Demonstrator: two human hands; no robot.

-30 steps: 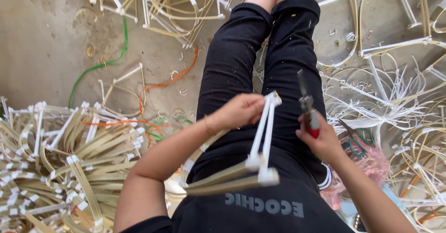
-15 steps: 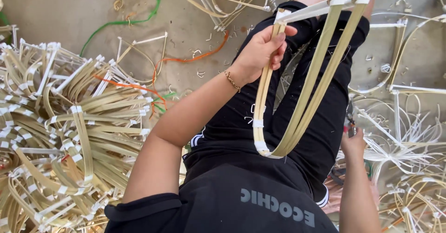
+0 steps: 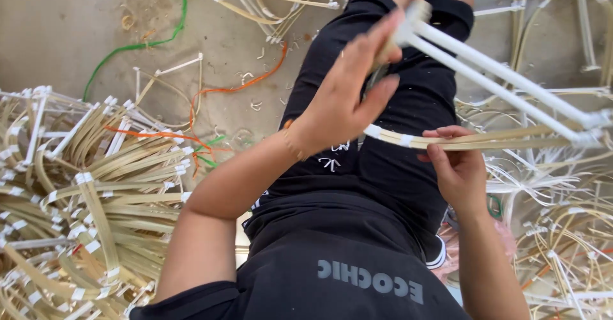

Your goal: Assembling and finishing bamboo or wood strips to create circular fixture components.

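Above the lap, left hand (image 3: 345,99) clenched on frame (image 3: 485,71), white-taped joints; right hand (image 3: 456,170) pinching its tan strip (image 3: 485,142); frame's right end cut off; near left, taped pile (image 3: 83,205)

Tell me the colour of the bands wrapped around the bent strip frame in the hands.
White bands on the pale tan frame, held by the left hand and right hand; head view.

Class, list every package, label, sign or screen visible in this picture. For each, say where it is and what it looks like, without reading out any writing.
Printed lettering on the black garment: bottom centre, across the person's lap; a short row of grey block letters on black cloth.
Small white printed marks on the black trousers: middle of the picture, just below the left hand; thin white symbols.
No packages, signs or screens show.
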